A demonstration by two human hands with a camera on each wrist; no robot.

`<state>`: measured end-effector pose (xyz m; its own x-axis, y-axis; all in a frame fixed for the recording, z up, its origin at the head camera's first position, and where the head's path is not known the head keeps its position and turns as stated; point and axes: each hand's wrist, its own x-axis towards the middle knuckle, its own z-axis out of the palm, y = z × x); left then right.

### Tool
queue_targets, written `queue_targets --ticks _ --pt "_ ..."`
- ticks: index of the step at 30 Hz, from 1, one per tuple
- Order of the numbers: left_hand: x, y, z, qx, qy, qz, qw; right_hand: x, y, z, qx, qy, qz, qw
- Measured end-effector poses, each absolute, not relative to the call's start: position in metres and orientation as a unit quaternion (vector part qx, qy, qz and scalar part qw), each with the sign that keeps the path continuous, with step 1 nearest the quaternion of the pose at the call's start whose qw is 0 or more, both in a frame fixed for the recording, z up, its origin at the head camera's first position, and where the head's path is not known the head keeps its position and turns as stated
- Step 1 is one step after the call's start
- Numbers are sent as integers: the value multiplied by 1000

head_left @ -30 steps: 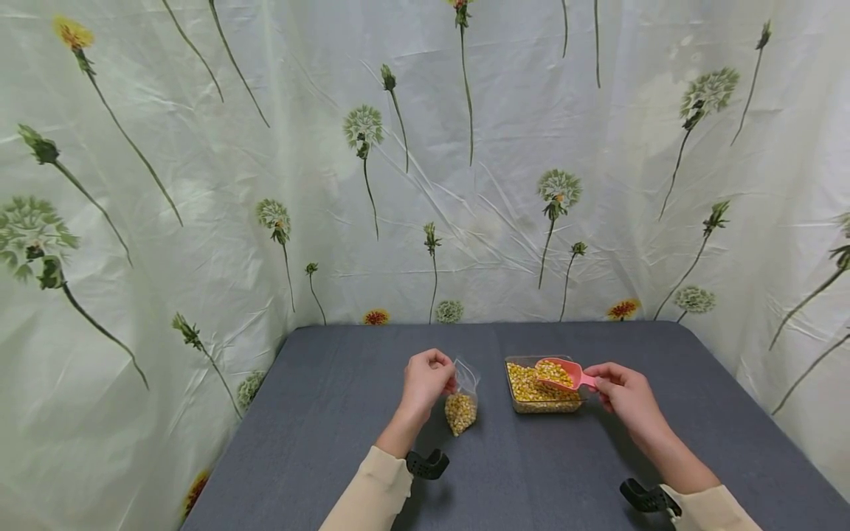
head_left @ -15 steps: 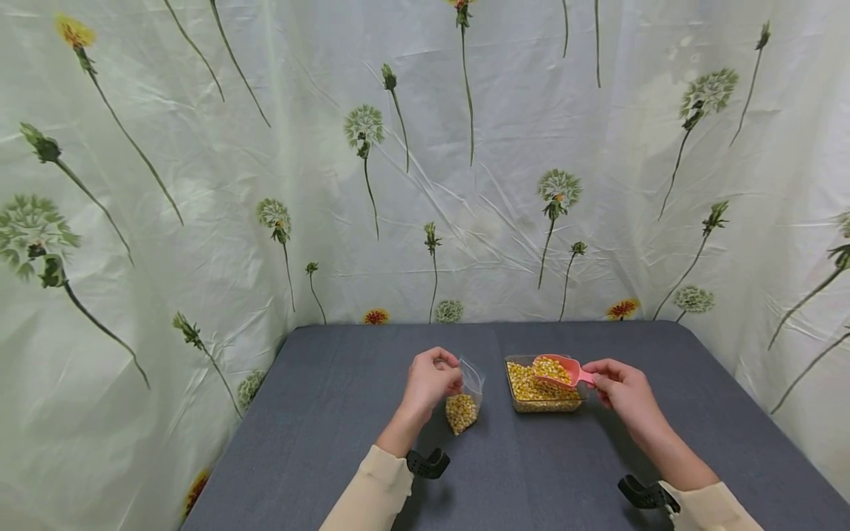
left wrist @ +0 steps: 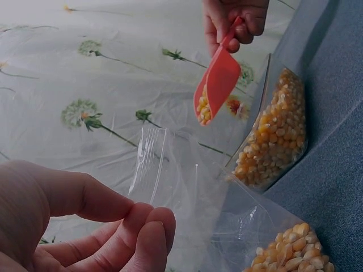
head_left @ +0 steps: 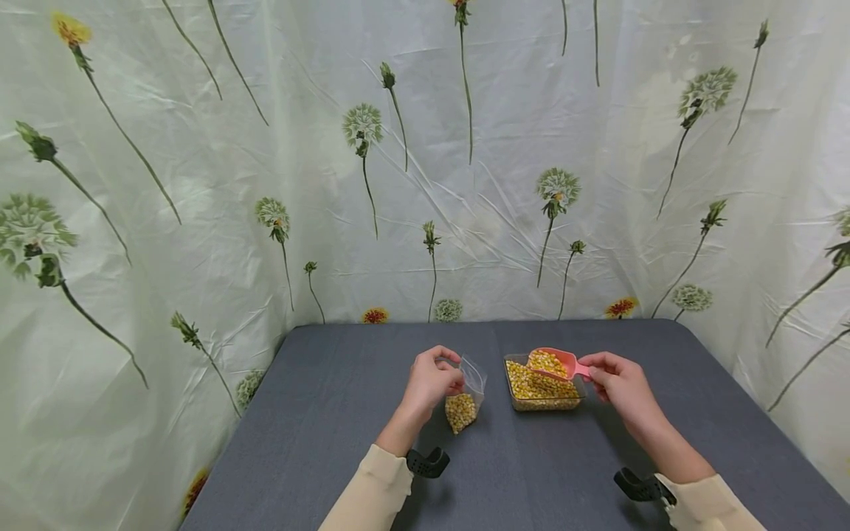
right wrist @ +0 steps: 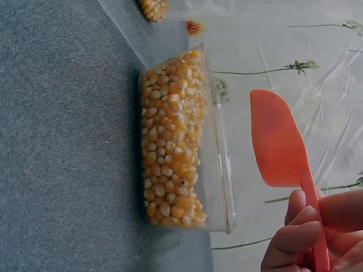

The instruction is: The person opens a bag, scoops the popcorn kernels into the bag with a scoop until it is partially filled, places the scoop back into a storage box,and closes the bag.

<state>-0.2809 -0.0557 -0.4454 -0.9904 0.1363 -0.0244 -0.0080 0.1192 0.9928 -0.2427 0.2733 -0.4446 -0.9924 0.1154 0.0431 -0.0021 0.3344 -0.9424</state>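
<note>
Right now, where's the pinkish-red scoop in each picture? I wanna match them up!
Head view: the pinkish-red scoop is right of center, below the middle, in the right hand.
Left wrist view: near the top, just right of center.
Right wrist view: on the right side, its handle reaching the bottom edge.
Shared landmark: the clear container of corn kernels, left of the scoop in the right wrist view, right of it in the left wrist view.

Shows no readable text, label, brand, number or sign in any of the three views.
</note>
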Motion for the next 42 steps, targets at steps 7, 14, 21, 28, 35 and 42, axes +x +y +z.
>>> queue_targets --ticks 7,14,21,28,35,42 --pt "-282 -56 -447 42 745 663 56 -244 268 -439 -28 -808 587 51" --pt "-282 -57 -447 39 748 660 55 -244 255 -435 -15 -800 597 53" --pt "-282 -56 -448 35 749 660 50 -241 235 -431 -13 -794 606 34" --pt "-282 -54 -446 30 755 653 47 -238 215 -429 -7 -783 622 13" --pt "-281 -54 -443 28 755 654 49 -238 198 -426 0 -777 629 11" --pt "-280 -53 -441 39 752 656 53 -240 190 -429 4 -783 622 6"
